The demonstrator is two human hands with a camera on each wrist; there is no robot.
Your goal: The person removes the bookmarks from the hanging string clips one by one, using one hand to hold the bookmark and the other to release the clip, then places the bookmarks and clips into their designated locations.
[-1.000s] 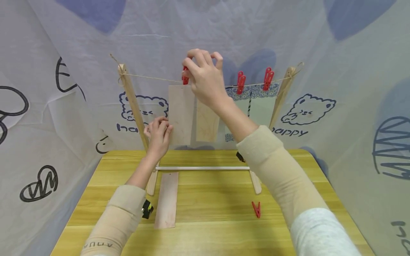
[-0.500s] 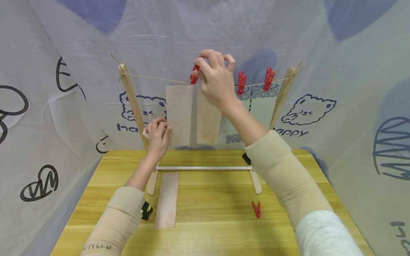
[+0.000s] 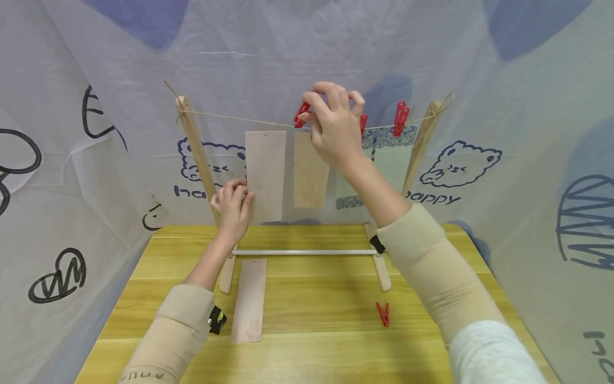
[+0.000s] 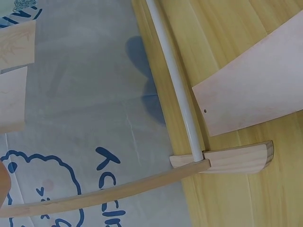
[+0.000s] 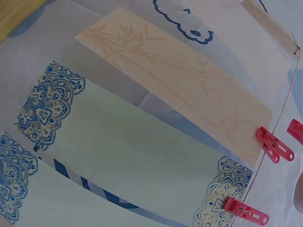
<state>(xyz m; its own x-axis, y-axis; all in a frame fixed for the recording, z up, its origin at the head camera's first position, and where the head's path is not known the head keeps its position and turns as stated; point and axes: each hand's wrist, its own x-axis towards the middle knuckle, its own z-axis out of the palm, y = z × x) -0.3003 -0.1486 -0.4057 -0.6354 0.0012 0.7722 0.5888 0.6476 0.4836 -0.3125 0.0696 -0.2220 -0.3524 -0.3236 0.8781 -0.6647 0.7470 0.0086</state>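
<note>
My left hand (image 3: 233, 208) pinches a pale pinkish bookmark card (image 3: 265, 176) by its left edge. The card is upright, its punched top edge just below the string (image 3: 225, 116). Only a sliver of that hand (image 4: 4, 184) enters the left wrist view. Up by the string, my right hand (image 3: 338, 122) holds a red clothespin (image 3: 301, 114) between thumb and fingers, to the right of the pale card. A tan bamboo-print card (image 3: 309, 170) hangs beside it, pinned by another clothespin (image 5: 274, 144) that my right hand hides in the head view.
Green cards (image 3: 393, 165) with blue patterned ends hang farther right under red clothespins (image 3: 401, 118). Wooden posts (image 3: 196, 144) and a white bar (image 3: 302, 252) form the stand. On the table lie a pink card (image 3: 249, 300) and a loose clothespin (image 3: 383, 314).
My right hand has moved right and slightly down with the clothespin, away from the pale card's top. My left hand has shifted slightly left and down with the card.
</note>
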